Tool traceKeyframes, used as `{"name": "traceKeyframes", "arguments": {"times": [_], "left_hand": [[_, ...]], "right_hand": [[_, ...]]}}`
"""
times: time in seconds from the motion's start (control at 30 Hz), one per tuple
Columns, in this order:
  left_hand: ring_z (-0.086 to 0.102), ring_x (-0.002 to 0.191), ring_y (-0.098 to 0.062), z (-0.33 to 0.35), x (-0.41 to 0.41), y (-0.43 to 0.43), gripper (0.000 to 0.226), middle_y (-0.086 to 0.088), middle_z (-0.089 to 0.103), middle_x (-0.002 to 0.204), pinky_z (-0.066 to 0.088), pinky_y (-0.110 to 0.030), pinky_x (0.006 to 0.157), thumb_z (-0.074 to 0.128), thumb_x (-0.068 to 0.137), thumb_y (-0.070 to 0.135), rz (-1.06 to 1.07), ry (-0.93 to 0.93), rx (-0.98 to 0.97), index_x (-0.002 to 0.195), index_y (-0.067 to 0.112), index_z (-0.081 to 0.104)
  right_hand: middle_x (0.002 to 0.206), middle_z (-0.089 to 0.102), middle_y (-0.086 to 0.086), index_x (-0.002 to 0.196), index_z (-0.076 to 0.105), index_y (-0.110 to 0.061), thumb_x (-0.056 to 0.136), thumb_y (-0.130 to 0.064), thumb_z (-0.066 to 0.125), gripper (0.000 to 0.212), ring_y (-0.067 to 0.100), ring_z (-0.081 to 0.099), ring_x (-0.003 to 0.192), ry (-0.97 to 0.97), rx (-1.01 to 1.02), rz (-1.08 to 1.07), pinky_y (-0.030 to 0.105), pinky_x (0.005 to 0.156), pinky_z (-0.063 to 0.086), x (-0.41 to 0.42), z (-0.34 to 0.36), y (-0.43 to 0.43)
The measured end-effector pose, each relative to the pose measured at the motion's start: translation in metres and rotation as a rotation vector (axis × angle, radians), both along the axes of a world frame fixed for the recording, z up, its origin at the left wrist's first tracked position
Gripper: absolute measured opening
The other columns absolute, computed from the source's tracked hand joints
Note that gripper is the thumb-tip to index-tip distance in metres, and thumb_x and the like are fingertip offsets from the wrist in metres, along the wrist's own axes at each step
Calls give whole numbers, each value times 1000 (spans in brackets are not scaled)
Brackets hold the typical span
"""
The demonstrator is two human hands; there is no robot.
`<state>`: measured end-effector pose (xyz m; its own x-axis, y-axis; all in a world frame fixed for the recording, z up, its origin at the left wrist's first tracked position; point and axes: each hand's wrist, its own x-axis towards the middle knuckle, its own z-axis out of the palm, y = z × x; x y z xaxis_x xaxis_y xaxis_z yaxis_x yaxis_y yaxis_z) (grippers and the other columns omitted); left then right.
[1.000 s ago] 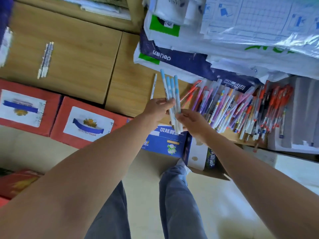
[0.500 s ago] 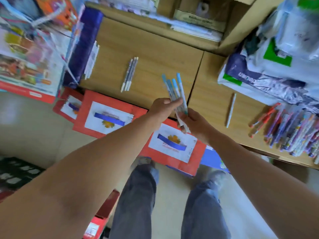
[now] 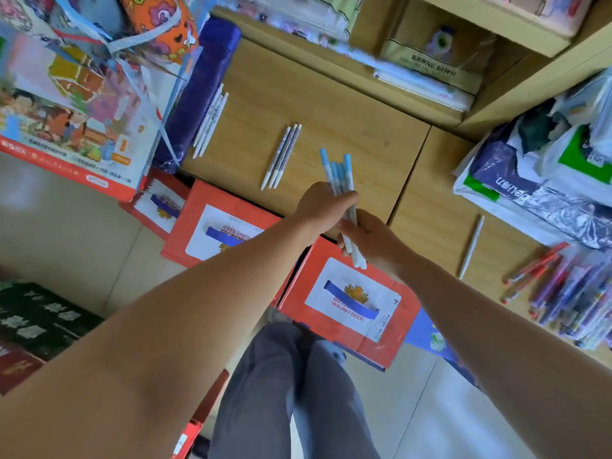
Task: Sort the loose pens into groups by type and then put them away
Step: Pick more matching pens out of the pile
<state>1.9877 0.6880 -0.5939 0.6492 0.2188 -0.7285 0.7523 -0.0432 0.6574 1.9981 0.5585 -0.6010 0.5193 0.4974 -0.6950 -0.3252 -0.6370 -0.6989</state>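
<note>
Both hands meet over the front edge of the wooden counter [image 3: 331,104], each curled around one bundle of blue-capped pens [image 3: 338,177]. The left hand [image 3: 323,210] grips its middle and the right hand [image 3: 371,240] its lower end. On the counter lie three patterned pens [image 3: 282,157], white pens [image 3: 212,120] at its left edge, a single white pen [image 3: 472,246] and, at its right end, a pile of mixed pens [image 3: 569,293].
</note>
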Motion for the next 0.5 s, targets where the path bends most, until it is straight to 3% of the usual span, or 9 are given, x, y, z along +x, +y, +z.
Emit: {"name": "traceKeyframes", "arguments": {"times": [0.13, 0.23, 0.37, 0.5], "left_hand": [[43, 51, -10, -6, 8, 0, 26, 4, 45, 56, 33, -25, 52, 61, 86, 34, -109, 26, 75, 70, 15, 54], [53, 70, -10, -19, 9, 12, 38, 6, 56, 76, 40, -28, 62, 52, 88, 55, -221, 12, 245, 89, 17, 57], [59, 99, -23, -48, 8, 48, 31, -5, 56, 114, 44, -32, 81, 59, 87, 34, -245, -6, 621, 111, 16, 55], [54, 107, -31, -72, 14, 83, 42, -12, 47, 123, 46, -41, 84, 66, 86, 27, -260, 12, 810, 120, 9, 48]], "right_hand": [[76, 61, 2, 102, 50, -8, 102, -33, 39, 27, 18, 59, 67, 2, -58, 22, 32, 65, 49, 9, -9, -2], [73, 58, 2, 102, 47, -8, 103, -29, 38, 23, 18, 55, 61, -31, -94, -55, 30, 60, 46, 18, -21, 1], [75, 55, 6, 104, 44, -8, 103, -26, 37, 19, 14, 49, 58, -55, -158, -132, 15, 45, 41, 26, -41, 16], [83, 52, 9, 106, 44, -7, 103, -29, 37, 23, 18, 45, 61, -109, -275, -208, 29, 52, 38, 31, -67, 42]]}}
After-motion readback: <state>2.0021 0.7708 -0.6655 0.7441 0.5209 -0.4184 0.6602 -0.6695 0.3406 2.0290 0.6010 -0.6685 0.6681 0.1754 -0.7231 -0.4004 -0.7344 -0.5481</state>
